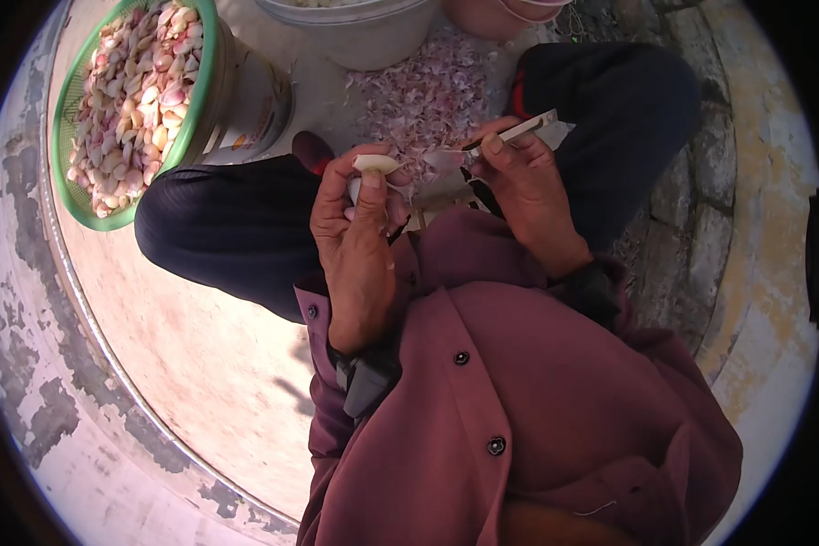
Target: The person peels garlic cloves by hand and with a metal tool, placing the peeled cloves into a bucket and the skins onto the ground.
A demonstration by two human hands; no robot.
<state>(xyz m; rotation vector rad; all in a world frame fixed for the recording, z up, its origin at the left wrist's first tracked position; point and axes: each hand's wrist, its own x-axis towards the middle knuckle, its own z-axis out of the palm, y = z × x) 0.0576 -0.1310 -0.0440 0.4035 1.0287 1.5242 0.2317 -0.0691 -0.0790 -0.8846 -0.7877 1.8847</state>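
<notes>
My left hand point(355, 237) is closed around garlic, the thumb pressing a pale peeled garlic clove point(377, 164) against the fingers. More pale garlic shows in the palm below it, partly hidden by the thumb. In my right hand point(530, 187) is a small knife point(523, 127), pinched between thumb and fingers. Its light-coloured end sticks out beyond the hand to the upper right. Near the other end, toward my left hand, hangs a bit of pinkish garlic skin point(443, 159). The two hands are apart, above my lap.
A green-rimmed basket point(62, 155) heaped with unpeeled garlic cloves point(136, 100) stands at the left, beside a white bucket point(264, 105). Pink garlic skins point(428, 91) litter the ground ahead. Behind them stand a white tub point(355, 36) and a reddish tub point(491, 16).
</notes>
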